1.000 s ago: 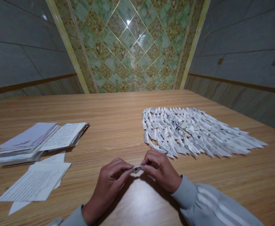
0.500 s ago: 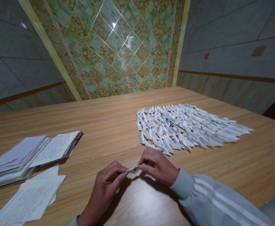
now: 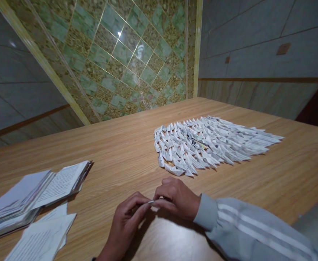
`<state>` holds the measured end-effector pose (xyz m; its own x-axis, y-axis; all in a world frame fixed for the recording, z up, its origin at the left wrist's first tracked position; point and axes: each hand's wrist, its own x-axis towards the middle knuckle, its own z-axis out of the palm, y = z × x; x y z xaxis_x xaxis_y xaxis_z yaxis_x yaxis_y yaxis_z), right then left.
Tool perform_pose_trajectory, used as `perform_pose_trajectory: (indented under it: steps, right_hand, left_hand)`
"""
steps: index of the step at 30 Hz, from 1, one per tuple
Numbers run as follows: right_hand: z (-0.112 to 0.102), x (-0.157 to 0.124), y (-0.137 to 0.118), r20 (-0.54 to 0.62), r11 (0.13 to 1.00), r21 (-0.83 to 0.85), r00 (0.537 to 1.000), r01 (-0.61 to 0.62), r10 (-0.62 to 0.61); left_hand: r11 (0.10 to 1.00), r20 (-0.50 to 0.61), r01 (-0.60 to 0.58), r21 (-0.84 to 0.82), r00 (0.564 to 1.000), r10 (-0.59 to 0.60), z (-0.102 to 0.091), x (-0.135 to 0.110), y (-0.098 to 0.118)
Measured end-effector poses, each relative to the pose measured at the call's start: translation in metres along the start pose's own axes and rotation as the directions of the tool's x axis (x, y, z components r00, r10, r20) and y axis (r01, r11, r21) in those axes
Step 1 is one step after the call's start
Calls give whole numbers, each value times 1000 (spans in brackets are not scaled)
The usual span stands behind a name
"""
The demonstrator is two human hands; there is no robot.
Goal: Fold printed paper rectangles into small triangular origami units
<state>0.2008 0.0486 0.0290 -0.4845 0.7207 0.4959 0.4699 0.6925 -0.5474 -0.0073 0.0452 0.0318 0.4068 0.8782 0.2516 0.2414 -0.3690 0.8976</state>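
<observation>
Both of my hands meet low in the middle of the wooden table [image 3: 126,152]. My left hand [image 3: 126,224] and my right hand [image 3: 175,197] pinch a small folded piece of printed paper [image 3: 151,201] between thumbs and fingertips; only a thin sliver of it shows. Just beyond my right hand lies a wide patch of several small folded paper pieces [image 3: 207,143], laid in overlapping rows.
An open book [image 3: 33,192] with printed pages lies at the left edge of the table. Loose printed sheets [image 3: 41,237] sit in front of it. Tiled walls close in behind the table, and its far edge runs near them.
The view has swung to the left and tilted. My fingers have closed in on the small paper, so less of it shows. The rows of folded pieces have not moved.
</observation>
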Motion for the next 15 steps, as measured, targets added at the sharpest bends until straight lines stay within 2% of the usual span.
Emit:
perform_pose_trajectory:
  steps: [3,6,12,15]
  right_hand:
    - [-1,2,1,8,999,49,1000,-13,12]
    - [-3,4,2,10,997,79,1000,-16,15]
    - [-1,5,0,-20,997,68,999,-24,26]
    - [0,3,0,-65,998,48,997,-38,41]
  left_hand:
    - [983,-36,134,-122,990,-139,-1,0,-4]
    - [958,-80,213,-194,969,-232,-4,0,-10]
    - [931,-98,230,-285,959,-267,-2,-2,-16]
    - [928,-147,229,-293,948,-281,2,-2,-14]
